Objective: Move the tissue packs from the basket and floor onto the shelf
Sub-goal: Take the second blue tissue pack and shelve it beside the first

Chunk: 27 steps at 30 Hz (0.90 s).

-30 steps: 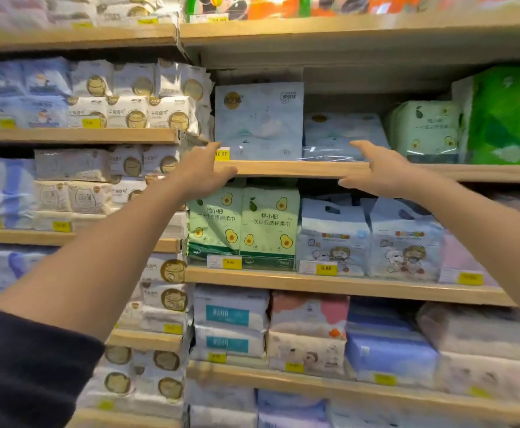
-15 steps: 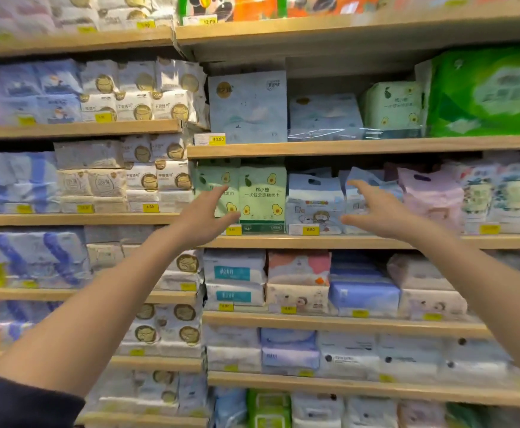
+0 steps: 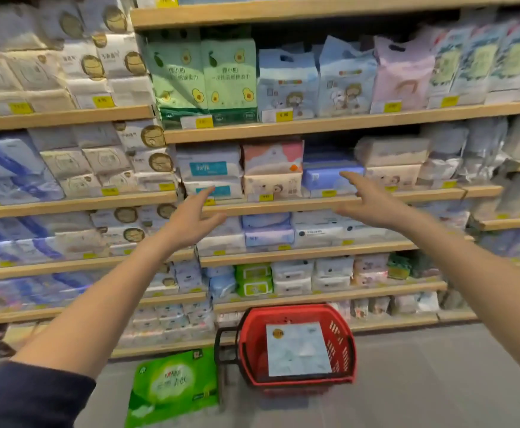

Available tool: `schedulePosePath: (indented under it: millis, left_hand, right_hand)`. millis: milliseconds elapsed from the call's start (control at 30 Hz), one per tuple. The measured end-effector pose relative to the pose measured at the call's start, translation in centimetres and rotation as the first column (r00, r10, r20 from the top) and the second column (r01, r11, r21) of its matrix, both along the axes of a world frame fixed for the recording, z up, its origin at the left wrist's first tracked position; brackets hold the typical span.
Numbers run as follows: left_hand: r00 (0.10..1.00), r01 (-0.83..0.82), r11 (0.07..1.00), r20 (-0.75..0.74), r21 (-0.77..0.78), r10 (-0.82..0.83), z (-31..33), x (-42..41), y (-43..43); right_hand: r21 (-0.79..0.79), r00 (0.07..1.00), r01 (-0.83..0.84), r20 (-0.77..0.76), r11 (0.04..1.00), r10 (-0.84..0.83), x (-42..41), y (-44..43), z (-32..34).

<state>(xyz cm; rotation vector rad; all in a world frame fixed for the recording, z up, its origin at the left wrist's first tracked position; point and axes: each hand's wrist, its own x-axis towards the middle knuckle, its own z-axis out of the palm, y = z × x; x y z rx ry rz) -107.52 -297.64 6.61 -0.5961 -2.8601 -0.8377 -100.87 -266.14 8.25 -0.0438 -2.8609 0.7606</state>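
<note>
Flat, square, pale-blue glossy tissue pack (image 3: 297, 349) lying in slotted red plastic basket (image 3: 342, 341) on smooth grey floor (image 3: 422, 381), crinkly green film-wrapped tissue pack (image 3: 172, 387) flat on floor just beside it, left hand (image 3: 190, 220) and right hand (image 3: 373, 205) bare, empty, fingers loosely spread before light wooden shelves (image 3: 314, 129).

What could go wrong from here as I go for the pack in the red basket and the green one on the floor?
The green pack lies on the floor right beside the red basket, so stepping in you might tread on it or kick the basket. The shelves look tightly packed; squeezing the pale blue pack in may knock neighbours off.
</note>
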Motion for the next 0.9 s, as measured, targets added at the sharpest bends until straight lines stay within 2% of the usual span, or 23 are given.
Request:
schedulePosePath:
  millis: [133, 433, 633, 733, 900]
  left_hand:
    - [0.996, 0.025, 0.999, 0.085, 0.029, -0.027, -5.1, 0.4, 0.9]
    - [0.943, 0.041, 0.999, 0.331, 0.016, -0.044, -16.2, -2.7, 5.3]
    - [0.815, -0.019, 1.0, 0.579, 0.008, 0.011, -25.5, -6.2, 9.2]
    - [0.762, -0.1, 0.995, 0.644, 0.016, 0.066, -29.9, -7.7, 11.3]
    - [0.667, -0.192, 0.981, 0.736, 0.017, 0.118, -38.6, -10.1, 13.4]
  right_hand:
    - [-0.054, 0.998, 0.002, 0.058, 0.999, 0.001, 0.9, 0.6, -5.0]
    - [-0.112, 0.942, 0.025, 0.335, 0.993, 0.014, -1.7, 4.2, -16.8]
    - [-0.19, 0.873, 0.025, 0.482, 0.981, 0.071, -6.0, 7.7, -25.1]
    - [-0.249, 0.838, 0.034, 0.535, 0.968, 0.108, -7.9, 9.5, -28.6]
    - [-0.249, 0.752, 0.069, 0.65, 0.966, 0.114, -10.7, 12.6, -36.8]
